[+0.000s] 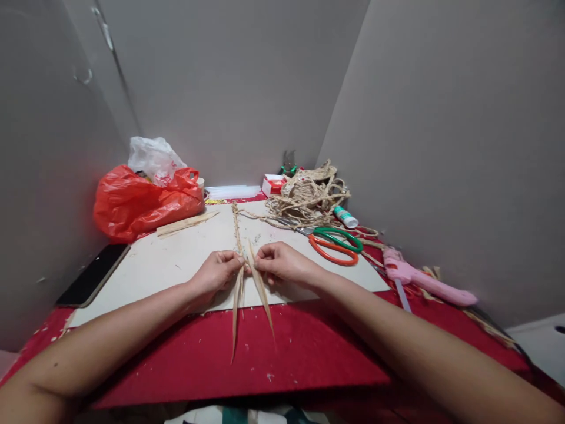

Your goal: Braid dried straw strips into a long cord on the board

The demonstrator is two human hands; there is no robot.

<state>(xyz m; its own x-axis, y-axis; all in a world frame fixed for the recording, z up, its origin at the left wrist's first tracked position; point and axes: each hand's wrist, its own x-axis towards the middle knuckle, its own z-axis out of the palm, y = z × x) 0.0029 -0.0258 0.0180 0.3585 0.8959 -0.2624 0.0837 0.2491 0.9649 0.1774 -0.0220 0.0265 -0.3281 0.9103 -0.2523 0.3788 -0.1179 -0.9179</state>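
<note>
Left hand (215, 272) pinches the lower end of a braided cord (236, 227); right hand (281, 262) pinches a pale strip (261, 288). Beyond the fingers, on the white board (141, 268), the cord appears plaited; loose tails (236, 300) below and flat strips (188, 224) near the red bag (141, 206) look unworked.

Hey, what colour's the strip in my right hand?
The strip is pale tan, best seen in the head view.

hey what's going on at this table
A person's left hand pinches the near end of a thin braid, with pale strips hanging below. The right hand holds another strip close by. The braid stretches away over a white board on the red cloth. Scissors lie past the right hand, near a heap of cord.
</note>
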